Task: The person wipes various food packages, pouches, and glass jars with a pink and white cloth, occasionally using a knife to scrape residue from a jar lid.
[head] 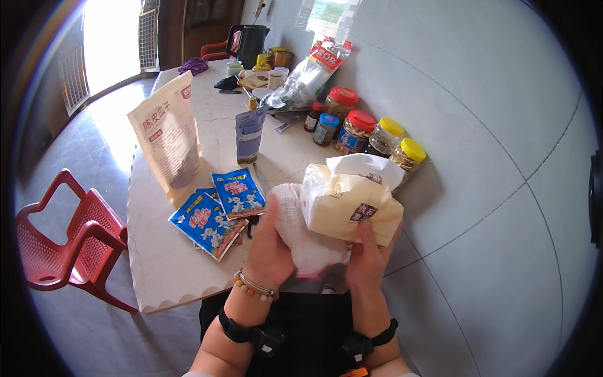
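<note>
My right hand point(371, 257) grips a soft cream plastic pack of tissues point(346, 207) from below, just past the table's near edge. A white tissue point(365, 165) sticks out of its top. In my left hand point(271, 252) is a white knitted cotton glove point(306, 235) with a pink cuff edge; it bulges under the left side of the pack, and part of it is hidden. Several blue printed sachets point(205, 221) lie overlapping beside my left hand. Behind them stand a tall cream stand-up pouch point(167, 136) and a small blue-grey spouted pouch point(249, 134).
Lidded jars point(355, 132) line the table's wall side. Beyond them are a clear plastic bag of cups point(313, 70), a black electric kettle point(249, 45) and a purple cloth point(193, 65). A red plastic chair point(80, 235) stands left of the marble-patterned table point(169, 278).
</note>
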`<state>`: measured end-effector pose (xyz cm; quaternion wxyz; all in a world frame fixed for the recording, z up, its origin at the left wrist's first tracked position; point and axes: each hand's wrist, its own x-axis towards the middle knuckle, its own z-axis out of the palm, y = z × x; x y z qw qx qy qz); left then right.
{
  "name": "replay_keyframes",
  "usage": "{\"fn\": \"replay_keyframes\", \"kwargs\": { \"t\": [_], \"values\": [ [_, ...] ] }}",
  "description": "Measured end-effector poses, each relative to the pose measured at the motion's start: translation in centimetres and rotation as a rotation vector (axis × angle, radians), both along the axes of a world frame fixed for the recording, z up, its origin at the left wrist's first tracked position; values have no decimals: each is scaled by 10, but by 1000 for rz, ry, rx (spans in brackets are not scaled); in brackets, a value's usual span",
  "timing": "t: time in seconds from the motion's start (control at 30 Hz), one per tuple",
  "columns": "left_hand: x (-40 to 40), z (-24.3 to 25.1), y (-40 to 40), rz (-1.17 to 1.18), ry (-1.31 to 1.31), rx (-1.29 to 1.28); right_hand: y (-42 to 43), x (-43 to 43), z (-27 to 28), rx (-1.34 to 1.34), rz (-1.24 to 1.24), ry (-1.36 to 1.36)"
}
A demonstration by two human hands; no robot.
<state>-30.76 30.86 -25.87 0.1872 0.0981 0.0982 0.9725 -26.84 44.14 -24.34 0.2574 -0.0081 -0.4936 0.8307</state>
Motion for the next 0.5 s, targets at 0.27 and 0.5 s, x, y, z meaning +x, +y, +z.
{"fn": "replay_keyframes", "kwargs": {
  "t": [0.27,0.5],
  "values": [
    [-8,1,-9,374,1,-318,22,-3,-26,701,-306,216],
    [16,12,4,230,36,-393,32,-18,-34,679,-362,282]
  ]
}}
